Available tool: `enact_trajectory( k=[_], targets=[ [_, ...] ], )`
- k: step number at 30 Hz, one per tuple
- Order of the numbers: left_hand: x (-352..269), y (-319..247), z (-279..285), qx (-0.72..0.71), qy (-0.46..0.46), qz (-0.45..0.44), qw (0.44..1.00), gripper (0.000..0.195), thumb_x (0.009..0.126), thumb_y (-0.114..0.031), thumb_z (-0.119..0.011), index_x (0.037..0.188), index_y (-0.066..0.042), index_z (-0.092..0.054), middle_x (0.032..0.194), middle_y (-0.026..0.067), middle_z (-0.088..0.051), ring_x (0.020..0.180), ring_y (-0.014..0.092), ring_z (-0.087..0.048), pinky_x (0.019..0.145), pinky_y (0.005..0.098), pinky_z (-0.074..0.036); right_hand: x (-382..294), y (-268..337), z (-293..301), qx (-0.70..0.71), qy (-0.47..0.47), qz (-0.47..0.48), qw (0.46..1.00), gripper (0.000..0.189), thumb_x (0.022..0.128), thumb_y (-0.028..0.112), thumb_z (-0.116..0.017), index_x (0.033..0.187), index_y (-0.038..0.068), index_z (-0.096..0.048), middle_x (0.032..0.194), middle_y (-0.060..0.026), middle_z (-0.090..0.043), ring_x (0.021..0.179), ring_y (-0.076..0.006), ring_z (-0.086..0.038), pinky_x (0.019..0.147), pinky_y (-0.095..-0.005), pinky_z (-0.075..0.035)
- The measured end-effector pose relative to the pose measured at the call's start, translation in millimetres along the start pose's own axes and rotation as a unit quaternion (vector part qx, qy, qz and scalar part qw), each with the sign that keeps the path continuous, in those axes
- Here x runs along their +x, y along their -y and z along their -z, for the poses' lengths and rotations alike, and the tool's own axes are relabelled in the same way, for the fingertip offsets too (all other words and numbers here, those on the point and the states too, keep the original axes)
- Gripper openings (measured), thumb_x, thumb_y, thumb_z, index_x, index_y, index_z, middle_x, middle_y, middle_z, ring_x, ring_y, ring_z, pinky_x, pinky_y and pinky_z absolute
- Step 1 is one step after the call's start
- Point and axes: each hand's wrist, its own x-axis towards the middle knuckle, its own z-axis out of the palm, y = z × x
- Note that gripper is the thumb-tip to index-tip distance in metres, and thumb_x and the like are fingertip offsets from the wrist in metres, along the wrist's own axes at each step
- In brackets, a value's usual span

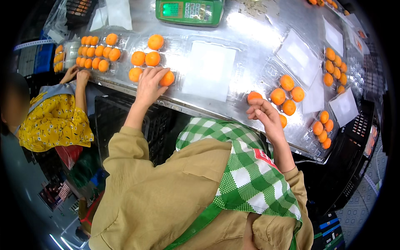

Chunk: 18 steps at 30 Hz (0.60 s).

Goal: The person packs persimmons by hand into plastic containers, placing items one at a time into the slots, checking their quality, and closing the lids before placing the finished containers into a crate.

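My left hand (150,84) rests on oranges at the near edge of a clear plastic tray; its fingers lie between two of them, over an orange (167,78) on the right. More oranges (152,58) sit in that tray. Beside it lies a clear tray with a white liner sheet (209,72). My right hand (267,117) is raised at the near edge of the metal table, fingers partly curled, close to a single orange (254,96); whether it touches it is unclear. Just right of it, several oranges (277,96) sit in another clear tray.
A green digital scale (189,12) stands at the far side of the metal table (250,40). Filled orange trays (337,73) and white sheets (298,57) lie on the right. At left, a co-worker's hands (78,75) touch a tray edge. Black crates (350,162) stand below the table.
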Motion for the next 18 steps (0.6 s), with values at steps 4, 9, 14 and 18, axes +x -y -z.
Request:
enact_trajectory(
  k=[4,9,14,18],
  targets=[
    [2,-6,-1,0.004,-0.054,0.021,0.998,0.061,0.058,-0.017,-0.082,0.113,-0.006,-0.059,0.105,0.0104,-0.058,0.101,0.03,-0.051,0.088,0.0399,-0.043,-1,1,0,0.002,0.0,0.002,1.0,0.031,0.09,0.013,-0.053,0.117,-0.003,-0.052,0.092,-0.006,-0.06,0.083,-0.0127,-0.057,0.079,-0.0259,-0.046],
    [-2,-14,-13,0.011,-0.079,0.099,0.992,0.058,0.059,-0.02,-0.083,0.109,-0.002,-0.059,0.097,0.0138,-0.056,0.097,0.032,-0.052,0.084,0.0403,-0.045,-1,2,-1,0.003,0.0,0.008,1.0,0.03,0.09,0.012,-0.053,0.116,-0.003,-0.052,0.092,-0.006,-0.06,0.083,-0.0126,-0.057,0.079,-0.0261,-0.047],
    [-6,-18,-22,-0.02,-0.097,0.149,0.984,0.057,0.061,-0.02,-0.083,0.108,0.0,-0.058,0.101,0.0151,-0.053,0.097,0.034,-0.053,0.083,0.0416,-0.045,-1,5,-2,-0.01,-0.001,0.004,1.0,0.029,0.09,0.011,-0.052,0.116,-0.003,-0.053,0.091,-0.006,-0.059,0.084,-0.0127,-0.057,0.079,-0.0267,-0.048],
    [-7,-19,-25,-0.027,-0.098,0.13,0.986,0.059,0.06,-0.02,-0.084,0.11,-0.002,-0.059,0.103,0.0146,-0.052,0.096,0.033,-0.052,0.083,0.0406,-0.045,-3,7,2,-0.008,-0.015,0.013,1.0,0.029,0.09,0.012,-0.053,0.115,-0.002,-0.053,0.091,-0.006,-0.06,0.084,-0.0128,-0.057,0.079,-0.0272,-0.048]
  ],
)
